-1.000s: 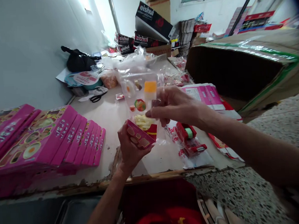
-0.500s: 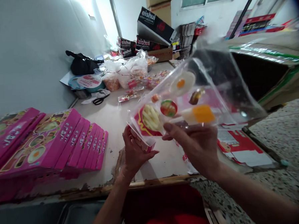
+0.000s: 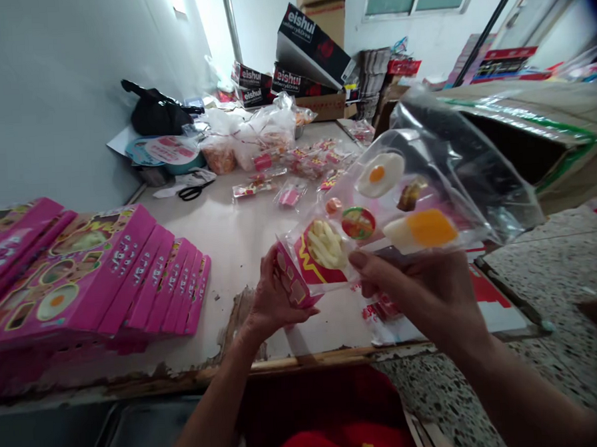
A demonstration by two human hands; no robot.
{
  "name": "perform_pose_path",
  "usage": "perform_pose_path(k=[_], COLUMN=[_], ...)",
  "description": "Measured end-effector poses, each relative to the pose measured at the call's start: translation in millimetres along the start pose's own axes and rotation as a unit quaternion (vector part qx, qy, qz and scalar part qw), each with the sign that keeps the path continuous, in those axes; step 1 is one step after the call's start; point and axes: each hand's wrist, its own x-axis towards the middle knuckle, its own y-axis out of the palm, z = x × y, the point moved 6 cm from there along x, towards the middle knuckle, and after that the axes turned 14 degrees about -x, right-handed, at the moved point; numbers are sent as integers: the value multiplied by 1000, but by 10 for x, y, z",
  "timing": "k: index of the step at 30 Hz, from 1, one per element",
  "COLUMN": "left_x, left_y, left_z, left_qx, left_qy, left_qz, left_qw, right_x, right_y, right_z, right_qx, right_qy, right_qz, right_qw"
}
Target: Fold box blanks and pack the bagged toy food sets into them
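My left hand (image 3: 275, 298) is closed around a small pink box (image 3: 288, 277), with the thumb along its lower edge. In my right hand (image 3: 422, 290) is a clear plastic bag (image 3: 477, 194), pinched along its lower side with the thumb on top. Inside the bag show a fried egg shape (image 3: 389, 174), fries in a red and yellow holder (image 3: 323, 252), a small round bowl shape (image 3: 358, 224) and an orange and white bar (image 3: 421, 230). The bag's left end overlaps the pink box; whether it enters the box I cannot tell.
Pink printed boxes (image 3: 96, 281) stand in a slanted row at the left. Behind are small packets (image 3: 291, 194), black scissors (image 3: 194, 191), filled clear bags (image 3: 268, 135) and a black bag (image 3: 157, 111). An open carton (image 3: 565, 149) stands at the right, beside the table.
The filled bag and my right hand have shifted right in view. The pink box in my left hand has turned, showing more of its printed face. The view itself has also moved a little.
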Motion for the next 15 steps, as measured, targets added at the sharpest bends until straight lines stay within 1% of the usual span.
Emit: perform_pose_path(k=[3,5,7,8,11,12,13,15], left_x=[5,3,-8,-19,-57,-68,-76,-88], left_y=[28,67,95,106,126,124,117,99], left_z=[-21,-15,-8,1,34,38,35,18], left_qx=[13,20,26,25,-9,-17,-21,-16], left_qy=[-17,-15,4,10,6,0,-3,-5], left_qz=[44,62,56,49,33,29,24,22], left_qw=[999,998,998,998,999,999,999,1000], right_x=[10,36,52,46,-22,-49,-69,-70], right_y=[-10,19,104,174,400,440,450,375], right_z=[12,7,-22,-53,-157,-177,-181,-130], right_qx=[-10,-51,-105,-120,-112,-104,-97,-76], right_qy=[1,15,27,34,35,29,19,-8], right_qz=[-1,3,18,35,92,101,102,85], right_qw=[1000,999,994,992,989,989,990,993])
